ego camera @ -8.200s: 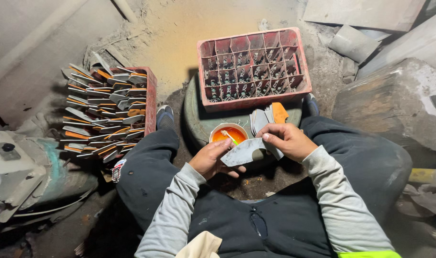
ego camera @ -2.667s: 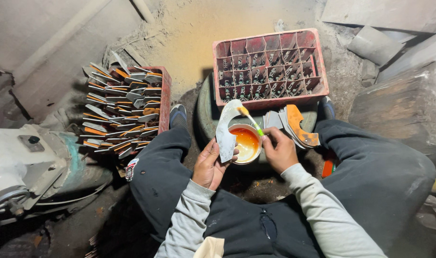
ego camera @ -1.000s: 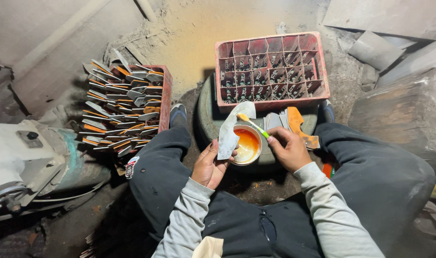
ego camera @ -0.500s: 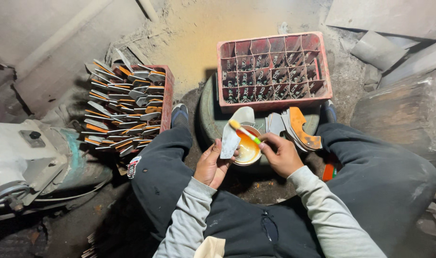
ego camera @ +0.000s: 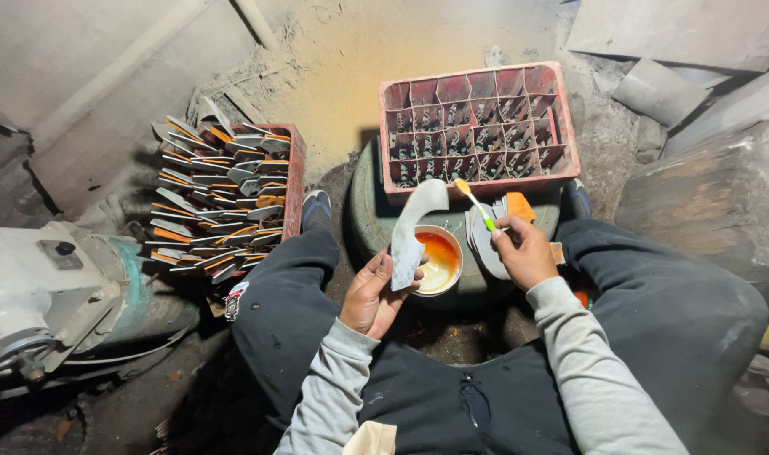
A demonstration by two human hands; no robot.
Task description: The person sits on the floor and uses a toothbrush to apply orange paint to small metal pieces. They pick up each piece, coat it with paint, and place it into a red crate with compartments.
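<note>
The grey sole-shaped piece [ego camera: 411, 229] is up in the air, curved and standing on end, right over the near-left rim of the bowl [ego camera: 439, 263]. The left hand [ego camera: 372, 291] has it: fingers and thumb pinched on the lower end, palm turned up. To the right, the right hand [ego camera: 523, 250] is closed around a small brush [ego camera: 475, 205] with a green handle, its orange-tipped head pointing up and left, just clear of the piece and not touching it. Between the two hands sits the bowl, white outside, with orange glue pooled inside. It rests on a round, dark tyre-like stand [ego camera: 368, 211] between the person's knees.

Under and behind the right hand there's a fan of more grey pieces [ego camera: 485, 244], one showing an orange face. Beyond the bowl, on the far edge of the stand, a red crate [ego camera: 477, 126] with a grid of empty compartments. Off to the left, well apart, a second red crate [ego camera: 293, 181] crammed with stacked grey and orange pieces [ego camera: 212, 198], edges sticking out every way. Far left, a pale grey machine [ego camera: 43, 291] with a round housing. Grey sleeves, dark trousers, and a shoe [ego camera: 315, 211] peeking beside the stand.
</note>
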